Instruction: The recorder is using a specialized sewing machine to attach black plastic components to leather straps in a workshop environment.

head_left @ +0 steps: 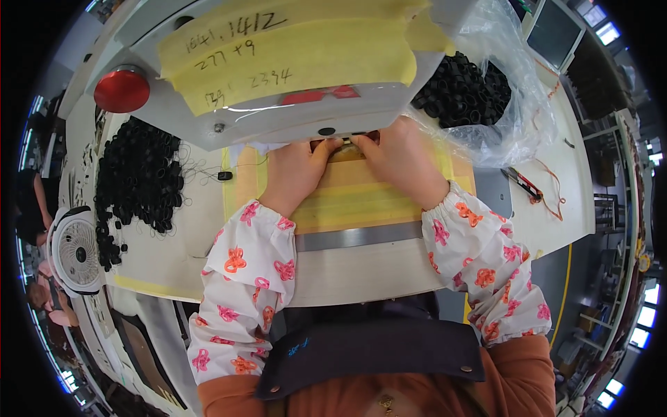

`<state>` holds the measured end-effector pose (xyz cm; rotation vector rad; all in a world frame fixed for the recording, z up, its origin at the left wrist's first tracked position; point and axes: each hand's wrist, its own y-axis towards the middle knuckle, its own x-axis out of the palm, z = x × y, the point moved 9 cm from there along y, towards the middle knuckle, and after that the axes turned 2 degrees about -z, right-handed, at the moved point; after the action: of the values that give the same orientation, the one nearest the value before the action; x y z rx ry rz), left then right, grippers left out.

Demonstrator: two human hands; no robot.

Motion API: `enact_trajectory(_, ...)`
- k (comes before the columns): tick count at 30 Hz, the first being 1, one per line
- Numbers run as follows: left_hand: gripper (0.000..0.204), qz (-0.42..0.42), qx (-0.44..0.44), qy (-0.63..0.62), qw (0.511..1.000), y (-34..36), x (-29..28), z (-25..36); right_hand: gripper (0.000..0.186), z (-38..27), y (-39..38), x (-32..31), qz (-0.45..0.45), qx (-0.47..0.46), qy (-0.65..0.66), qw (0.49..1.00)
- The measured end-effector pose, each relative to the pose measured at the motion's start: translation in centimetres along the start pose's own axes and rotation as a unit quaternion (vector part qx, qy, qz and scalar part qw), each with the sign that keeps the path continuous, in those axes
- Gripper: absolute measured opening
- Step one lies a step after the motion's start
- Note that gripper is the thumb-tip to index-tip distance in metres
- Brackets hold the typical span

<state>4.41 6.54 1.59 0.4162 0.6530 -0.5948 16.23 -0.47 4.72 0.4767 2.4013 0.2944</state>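
Both of my hands reach in under the front of a white machine head point(278, 118), above a yellow-taped work plate point(361, 201). My left hand point(295, 172) is closed, thumb pointing inward, its fingertips mostly hidden beneath the machine. Mirroring it, my right hand point(406, 163) is closed too, with its thumb close to the left one. A small dark edge shows by the thumbs, but what the fingers pinch is too hidden to name. White flowered sleeve covers reach up to both wrists.
At left lies a large heap of black loops point(139, 174) with loose threads; one small black piece point(224, 176) lies apart. A clear plastic bag point(517, 132) holds more black loops point(465, 90). Thread snips point(524, 184) lie at right. A red button point(122, 90) and white fan point(75, 250) stand left.
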Motion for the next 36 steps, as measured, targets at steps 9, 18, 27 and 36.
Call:
enact_trajectory(9, 0.021, 0.014, 0.014, -0.009, 1.000, 0.9, 0.0, 0.6, 0.009, -0.1, 0.5, -0.8, 0.017, -0.021, -0.004, 1.000)
enact_trajectory(18, 0.016, 0.062, 0.080, 0.113, 0.988, -0.8, -0.6, 2.1, 0.013, 0.2, -0.6, -0.8, 0.020, -0.010, -0.033, 0.999)
enact_trajectory(27, 0.014, -0.045, 0.223, 0.097, 0.969, -4.1, 0.8, 4.7, 0.012, 2.4, -1.6, 2.2, -0.153, 0.215, 0.194, 0.945)
enact_trajectory(36, 0.017, 0.065, 0.181, -0.098, 0.976, -2.6, -2.6, 4.0, 0.010, -2.9, -3.3, 3.4, -0.259, -0.023, 0.066, 0.963)
